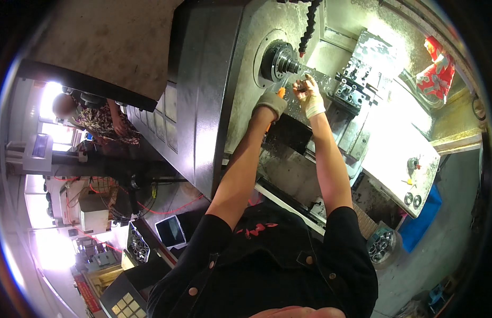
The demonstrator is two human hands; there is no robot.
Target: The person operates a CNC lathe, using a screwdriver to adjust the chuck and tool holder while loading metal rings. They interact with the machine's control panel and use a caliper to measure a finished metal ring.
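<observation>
My left hand, in a grey-green glove, is closed round a tool with an orange end; the glove hides most of it, and its kind cannot be told. Just right of it, my right hand, in a pale glove, has its fingers curled round a small dark metal part. Both hands are inside a lathe, just below and right of its round spindle chuck. Neither hand visibly touches the chuck. Bright wet streaks show between the chuck and my hands.
A tool block stands right of my hands. A black segmented coolant hose hangs above. Rings lie on a pale ledge, with a tub of metal parts below. A red-and-white bag hangs far right. Another person is at the left.
</observation>
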